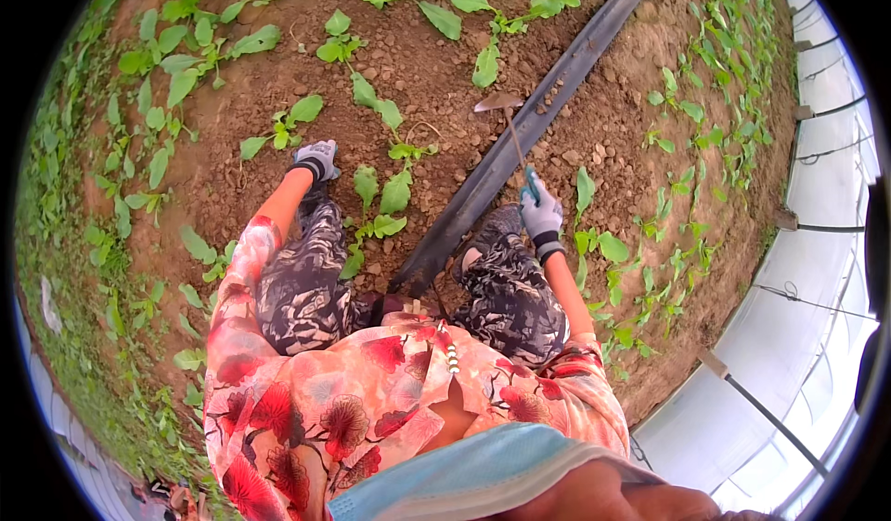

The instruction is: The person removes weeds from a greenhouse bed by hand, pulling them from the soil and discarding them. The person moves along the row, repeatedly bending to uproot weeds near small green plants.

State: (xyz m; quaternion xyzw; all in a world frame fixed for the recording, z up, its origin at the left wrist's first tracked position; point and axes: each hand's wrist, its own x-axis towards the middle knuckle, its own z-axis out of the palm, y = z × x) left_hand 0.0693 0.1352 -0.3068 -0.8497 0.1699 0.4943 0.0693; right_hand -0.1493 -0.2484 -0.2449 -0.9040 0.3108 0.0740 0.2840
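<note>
My right hand [541,209], in a grey knit glove with teal palm coating, grips the thin handle of a small hand hoe [514,135]. The metal hoe blade [498,102] rests at or just above loose soil, beside a black drip-irrigation tube [550,93]. My left hand [318,158], gloved alike, is by my left knee, near a small leafy seedling [282,129]. Its fingers are turned away and partly hidden, so whether it holds anything is unclear. A row of leafy green plants [395,190] grows between my left hand and the tube.
I squat over crumbly brown soil [445,110], my right shoe [498,225] beside the tube. More leafy plants [184,62] grow densely at left, and another row [668,242] at right. Beyond it runs a white plastic greenhouse wall [752,326] with poles and cords.
</note>
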